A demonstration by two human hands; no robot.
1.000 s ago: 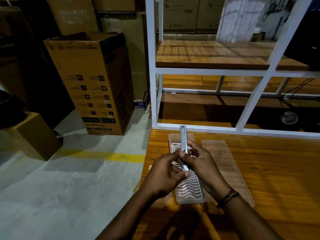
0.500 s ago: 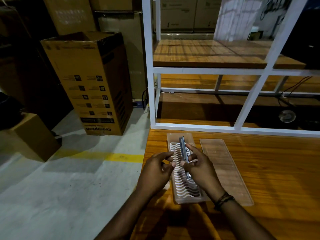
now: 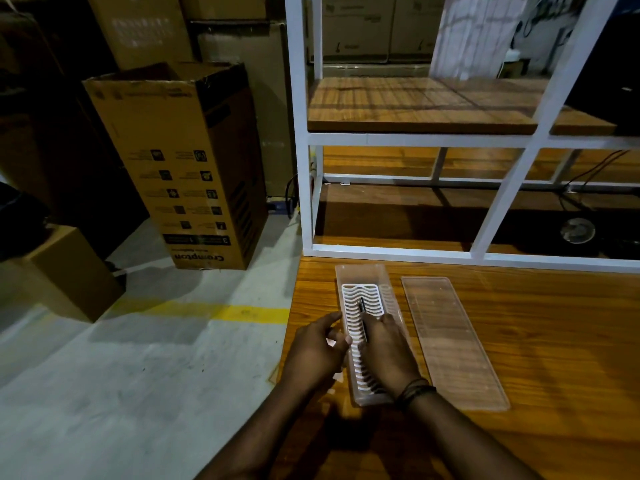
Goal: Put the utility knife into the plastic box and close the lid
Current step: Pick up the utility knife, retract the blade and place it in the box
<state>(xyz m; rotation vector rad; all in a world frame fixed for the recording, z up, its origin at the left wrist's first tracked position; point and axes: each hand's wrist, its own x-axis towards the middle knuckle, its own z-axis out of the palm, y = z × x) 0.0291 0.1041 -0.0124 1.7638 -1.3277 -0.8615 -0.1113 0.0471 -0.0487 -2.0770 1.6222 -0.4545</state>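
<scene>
Utility knife (image 3: 362, 315) lies lengthwise in the clear plastic box (image 3: 360, 271) on its wavy white grate, its slim dark body pointing away toward the white shelf frame (image 3: 301, 133). Right hand (image 3: 388, 351) has its fingers closed on the near end, while the left hand (image 3: 317, 351) curls loosely on the box's left wall (grip unclear). Ribbed clear lid (image 3: 450, 341) lies flat just right on the wood-grain table (image 3: 554, 341); the cardboard carton (image 3: 187, 161) reads "Crompton" upside down.

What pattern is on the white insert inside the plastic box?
Wavy slots in rows along the white insert, best seen in the head view.
</scene>
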